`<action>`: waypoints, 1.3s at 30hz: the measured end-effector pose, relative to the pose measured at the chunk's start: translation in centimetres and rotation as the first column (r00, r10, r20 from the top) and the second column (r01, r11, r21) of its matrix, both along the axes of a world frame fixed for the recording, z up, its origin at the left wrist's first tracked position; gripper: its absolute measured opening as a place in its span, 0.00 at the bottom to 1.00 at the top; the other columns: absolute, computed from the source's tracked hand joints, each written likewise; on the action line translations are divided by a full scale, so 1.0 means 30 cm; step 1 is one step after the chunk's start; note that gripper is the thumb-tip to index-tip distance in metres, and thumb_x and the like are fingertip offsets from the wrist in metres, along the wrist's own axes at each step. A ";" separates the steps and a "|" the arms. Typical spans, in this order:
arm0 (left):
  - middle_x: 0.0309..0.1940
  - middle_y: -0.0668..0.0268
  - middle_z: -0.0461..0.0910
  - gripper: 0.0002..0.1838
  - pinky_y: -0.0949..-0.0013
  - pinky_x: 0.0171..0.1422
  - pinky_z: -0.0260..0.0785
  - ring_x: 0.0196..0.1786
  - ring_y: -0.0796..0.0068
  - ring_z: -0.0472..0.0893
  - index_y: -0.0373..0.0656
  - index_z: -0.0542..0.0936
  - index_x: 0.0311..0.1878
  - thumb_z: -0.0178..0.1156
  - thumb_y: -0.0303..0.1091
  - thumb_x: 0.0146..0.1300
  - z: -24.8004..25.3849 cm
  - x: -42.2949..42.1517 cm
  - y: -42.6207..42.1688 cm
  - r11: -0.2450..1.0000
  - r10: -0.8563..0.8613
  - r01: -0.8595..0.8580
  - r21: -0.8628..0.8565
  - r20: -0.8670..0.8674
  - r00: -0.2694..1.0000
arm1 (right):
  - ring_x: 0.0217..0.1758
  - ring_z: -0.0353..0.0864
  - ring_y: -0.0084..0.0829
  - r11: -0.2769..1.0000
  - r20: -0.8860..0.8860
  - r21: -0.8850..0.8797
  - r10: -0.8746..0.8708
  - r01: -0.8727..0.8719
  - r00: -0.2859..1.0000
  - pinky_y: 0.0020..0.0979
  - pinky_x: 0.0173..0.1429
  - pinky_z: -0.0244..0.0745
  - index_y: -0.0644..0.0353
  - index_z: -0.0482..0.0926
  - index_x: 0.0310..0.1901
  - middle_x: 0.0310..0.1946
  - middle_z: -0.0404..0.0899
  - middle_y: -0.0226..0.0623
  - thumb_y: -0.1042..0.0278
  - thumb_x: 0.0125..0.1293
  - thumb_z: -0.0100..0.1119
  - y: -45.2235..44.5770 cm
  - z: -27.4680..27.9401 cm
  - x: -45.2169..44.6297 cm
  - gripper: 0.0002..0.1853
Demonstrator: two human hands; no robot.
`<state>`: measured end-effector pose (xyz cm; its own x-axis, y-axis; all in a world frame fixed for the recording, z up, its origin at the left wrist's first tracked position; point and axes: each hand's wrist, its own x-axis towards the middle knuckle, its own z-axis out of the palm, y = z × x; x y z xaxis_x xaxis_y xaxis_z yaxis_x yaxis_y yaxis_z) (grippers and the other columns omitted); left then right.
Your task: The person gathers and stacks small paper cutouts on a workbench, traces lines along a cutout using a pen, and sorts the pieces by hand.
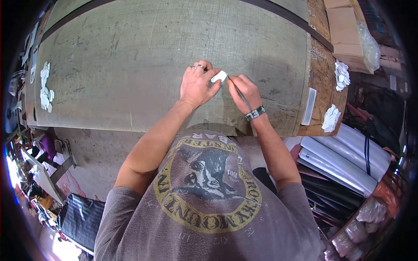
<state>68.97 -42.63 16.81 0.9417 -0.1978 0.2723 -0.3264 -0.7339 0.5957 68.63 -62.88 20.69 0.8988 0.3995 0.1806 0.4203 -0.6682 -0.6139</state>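
Observation:
Over the middle of the green-grey work surface, my left hand pinches a small white piece, which looks like paper or thin sheet, between thumb and fingers. My right hand is closed around a slim, grey, pen-like tool. Its dark tip meets the right edge of the white piece; whether it is a pen or a blade I cannot tell. The two hands are close together but apart.
Small white pieces lie in a heap at the table's left end. Two more piles sit at the right, near a white strip. A cardboard box stands at the back right. Wrapped rolls lie below the right corner.

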 end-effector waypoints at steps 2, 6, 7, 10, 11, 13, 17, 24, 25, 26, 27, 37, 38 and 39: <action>0.48 0.67 0.78 0.16 0.59 0.55 0.71 0.51 0.64 0.80 0.52 0.90 0.52 0.73 0.40 0.59 0.000 -0.007 0.004 1.000 0.004 -0.004 0.000 -0.018 1.000 | 0.37 0.84 0.47 1.000 -0.003 -0.022 0.006 -0.006 1.000 0.43 0.40 0.80 0.66 0.84 0.45 0.36 0.80 0.45 0.72 0.72 0.63 0.015 -0.002 -0.016 0.07; 0.48 0.67 0.78 0.17 0.59 0.55 0.71 0.50 0.65 0.80 0.52 0.90 0.52 0.73 0.40 0.59 0.007 0.001 -0.001 1.000 -0.001 0.001 0.000 -0.024 1.000 | 0.36 0.84 0.47 1.000 -0.021 -0.008 0.003 -0.003 1.000 0.43 0.40 0.80 0.66 0.84 0.46 0.37 0.80 0.45 0.71 0.72 0.63 -0.004 0.010 -0.007 0.07; 0.48 0.67 0.78 0.17 0.59 0.55 0.71 0.50 0.65 0.80 0.52 0.90 0.52 0.73 0.40 0.59 0.006 -0.001 -0.002 1.000 0.003 -0.003 -0.004 -0.027 1.000 | 0.36 0.84 0.47 1.000 -0.007 -0.011 -0.028 0.028 1.000 0.43 0.40 0.80 0.65 0.84 0.46 0.37 0.80 0.45 0.71 0.72 0.63 0.002 0.003 -0.007 0.07; 0.48 0.68 0.78 0.17 0.59 0.55 0.71 0.51 0.65 0.80 0.52 0.90 0.52 0.73 0.40 0.59 0.006 -0.002 0.002 1.000 0.007 -0.007 -0.004 -0.025 1.000 | 0.37 0.84 0.48 1.000 -0.014 -0.007 -0.009 0.008 1.000 0.44 0.41 0.80 0.65 0.84 0.46 0.37 0.80 0.44 0.70 0.73 0.63 0.010 0.000 -0.012 0.08; 0.48 0.68 0.78 0.17 0.59 0.55 0.71 0.51 0.65 0.80 0.52 0.90 0.52 0.73 0.40 0.59 0.005 -0.002 0.001 1.000 0.005 -0.005 -0.006 -0.016 1.000 | 0.37 0.85 0.48 1.000 -0.029 -0.009 0.012 -0.013 0.999 0.44 0.41 0.80 0.65 0.84 0.46 0.37 0.80 0.44 0.70 0.73 0.63 0.006 0.009 -0.011 0.08; 0.48 0.68 0.78 0.17 0.59 0.55 0.71 0.51 0.65 0.80 0.52 0.90 0.52 0.73 0.40 0.59 0.006 0.003 -0.006 1.000 -0.002 0.002 -0.008 -0.008 1.000 | 0.37 0.85 0.48 1.000 -0.035 -0.008 0.005 -0.005 0.999 0.44 0.41 0.80 0.65 0.84 0.46 0.37 0.80 0.44 0.70 0.73 0.63 -0.003 0.014 -0.007 0.08; 0.48 0.68 0.78 0.17 0.59 0.55 0.71 0.51 0.65 0.80 0.52 0.90 0.52 0.73 0.40 0.59 0.006 -0.008 0.001 1.000 0.004 -0.004 -0.002 -0.022 1.000 | 0.37 0.85 0.48 1.000 -0.047 0.007 0.001 -0.001 0.999 0.44 0.41 0.80 0.65 0.84 0.45 0.37 0.80 0.44 0.70 0.72 0.63 0.015 0.003 -0.018 0.07; 0.48 0.68 0.79 0.17 0.59 0.55 0.71 0.50 0.64 0.80 0.53 0.90 0.52 0.73 0.40 0.59 -0.002 -0.003 -0.003 1.000 0.012 -0.012 -0.009 -0.033 0.999 | 0.38 0.85 0.48 1.000 -0.035 0.009 -0.013 0.013 0.999 0.45 0.42 0.81 0.65 0.84 0.46 0.37 0.81 0.45 0.71 0.72 0.62 0.020 -0.004 -0.024 0.07; 0.48 0.68 0.79 0.17 0.59 0.55 0.72 0.50 0.64 0.80 0.53 0.90 0.52 0.73 0.40 0.59 -0.002 -0.002 0.000 1.000 0.012 -0.012 -0.005 -0.024 1.000 | 0.37 0.84 0.48 1.000 -0.045 0.024 0.016 -0.015 0.999 0.44 0.41 0.80 0.65 0.83 0.46 0.37 0.80 0.45 0.71 0.73 0.62 0.020 0.001 -0.031 0.08; 0.48 0.68 0.79 0.17 0.59 0.55 0.72 0.50 0.64 0.80 0.53 0.90 0.52 0.73 0.40 0.59 -0.003 0.000 0.001 1.000 0.009 -0.009 -0.003 -0.014 1.000 | 0.37 0.84 0.48 1.000 -0.047 0.028 0.016 -0.015 0.999 0.44 0.41 0.80 0.65 0.83 0.47 0.37 0.80 0.45 0.71 0.73 0.62 0.017 0.006 -0.026 0.08; 0.48 0.68 0.79 0.17 0.59 0.55 0.72 0.50 0.64 0.80 0.53 0.90 0.52 0.73 0.40 0.59 -0.004 0.000 -0.003 1.000 0.003 -0.003 -0.003 -0.005 1.000 | 0.37 0.84 0.48 1.000 -0.051 0.029 0.013 -0.012 0.999 0.44 0.41 0.80 0.65 0.83 0.47 0.37 0.80 0.45 0.71 0.73 0.62 0.011 0.012 -0.023 0.08; 0.47 0.67 0.79 0.17 0.58 0.55 0.72 0.50 0.64 0.80 0.53 0.89 0.53 0.73 0.40 0.59 0.002 0.000 -0.003 1.000 -0.003 0.002 -0.010 -0.022 1.000 | 0.37 0.84 0.47 0.999 -0.048 0.022 -0.032 0.033 0.998 0.44 0.41 0.80 0.66 0.84 0.47 0.38 0.81 0.45 0.69 0.73 0.63 0.001 0.006 -0.017 0.09; 0.47 0.67 0.79 0.17 0.58 0.55 0.72 0.50 0.64 0.80 0.53 0.90 0.52 0.73 0.39 0.59 0.001 -0.001 -0.004 1.000 0.003 -0.003 -0.012 -0.013 1.000 | 0.37 0.84 0.47 0.998 -0.045 0.027 -0.059 0.060 0.997 0.44 0.42 0.80 0.66 0.84 0.47 0.38 0.81 0.45 0.69 0.73 0.63 0.008 0.002 -0.018 0.09; 0.47 0.67 0.79 0.17 0.58 0.54 0.72 0.50 0.64 0.80 0.52 0.90 0.52 0.73 0.39 0.59 0.001 -0.001 -0.002 1.000 0.006 -0.006 -0.014 -0.002 1.000 | 0.38 0.85 0.48 0.999 -0.060 0.033 -0.031 0.033 0.998 0.44 0.42 0.80 0.66 0.84 0.47 0.38 0.81 0.45 0.69 0.73 0.63 0.013 0.004 -0.023 0.09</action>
<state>68.93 -42.68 16.85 0.9433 -0.1888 0.2730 -0.3211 -0.7274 0.6064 67.94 -62.50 20.79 0.9204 0.3653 0.1394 0.3614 -0.6588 -0.6598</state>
